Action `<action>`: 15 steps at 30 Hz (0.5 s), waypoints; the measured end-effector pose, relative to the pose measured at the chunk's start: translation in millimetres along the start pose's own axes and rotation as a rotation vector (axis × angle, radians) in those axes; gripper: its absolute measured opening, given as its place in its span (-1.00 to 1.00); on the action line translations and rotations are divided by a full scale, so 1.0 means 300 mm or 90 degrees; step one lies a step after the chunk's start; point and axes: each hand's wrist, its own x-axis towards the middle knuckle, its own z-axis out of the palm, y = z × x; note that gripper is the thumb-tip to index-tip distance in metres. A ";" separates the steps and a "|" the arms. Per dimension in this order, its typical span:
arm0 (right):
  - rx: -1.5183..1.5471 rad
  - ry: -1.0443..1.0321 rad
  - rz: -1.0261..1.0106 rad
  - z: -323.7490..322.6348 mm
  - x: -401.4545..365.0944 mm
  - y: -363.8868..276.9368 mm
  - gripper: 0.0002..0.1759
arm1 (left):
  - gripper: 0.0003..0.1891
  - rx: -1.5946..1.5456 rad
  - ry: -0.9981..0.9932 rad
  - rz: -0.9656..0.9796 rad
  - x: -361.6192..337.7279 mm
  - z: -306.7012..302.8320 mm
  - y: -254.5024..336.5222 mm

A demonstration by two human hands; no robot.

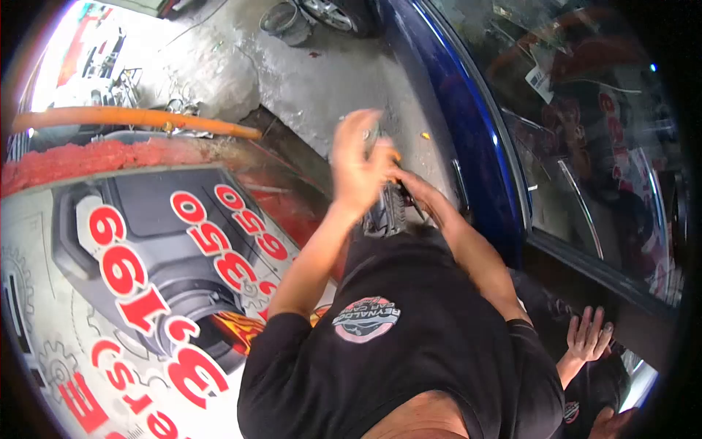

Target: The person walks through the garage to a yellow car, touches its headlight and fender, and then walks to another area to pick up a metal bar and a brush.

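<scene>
My left hand (355, 164) is raised in front of my body, blurred by motion. Its fingers curl around something small and greyish that I cannot make out. Close beside it, my right hand (428, 196) is closed on a small orange-and-black object (395, 162), mostly hidden by the fingers. A thin dark rod shows below that hand. Under both hands, near my shirt's hem, is a dark ribbed shape (395, 208), perhaps a shoe.
A blue car door (468, 95) with a window stands along my right. To the left are a printed banner (153, 293) and an orange bar (139, 118). A bucket (281, 23) and a wheel (333, 14) are ahead. Another person's hand (587, 336) appears at lower right.
</scene>
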 end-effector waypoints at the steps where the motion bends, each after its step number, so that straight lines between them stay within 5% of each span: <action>1: 0.024 0.032 -0.010 0.026 0.019 -0.031 -0.13 | -0.61 -0.156 0.110 -0.161 -0.048 0.009 -0.172; 3: 0.036 0.021 -0.012 0.047 0.095 -0.096 -0.12 | -0.60 -0.223 0.113 -0.419 -0.162 -0.011 -0.558; 5: 0.016 0.027 0.019 0.073 0.217 -0.145 -0.20 | -0.46 -0.343 -0.029 -0.826 -0.164 -0.071 -0.687; 6: -0.005 0.033 0.031 0.090 0.300 -0.196 -0.28 | -0.33 -0.405 -0.175 -0.899 -0.223 -0.053 -0.886; 7: -0.015 0.031 0.035 0.131 0.380 -0.239 -0.28 | -0.26 -0.648 -0.144 -0.859 -0.243 -0.014 -0.951; 9: -0.027 0.072 -0.039 0.223 0.551 -0.345 -0.33 | -0.32 -0.744 -0.267 -0.939 -0.175 0.020 -1.090; 10: -0.123 0.114 -0.001 0.173 0.768 -0.268 -0.34 | -0.35 -0.925 -0.354 -0.838 -0.177 0.008 -1.211; 11: -0.074 0.050 -0.002 0.340 0.674 -0.488 -0.32 | -0.38 -0.929 -0.210 -0.898 -0.044 -0.062 -1.129; 15: -0.098 0.017 0.008 0.584 0.935 -0.749 -0.31 | -0.38 -0.904 -0.171 -0.865 0.234 -0.329 -1.336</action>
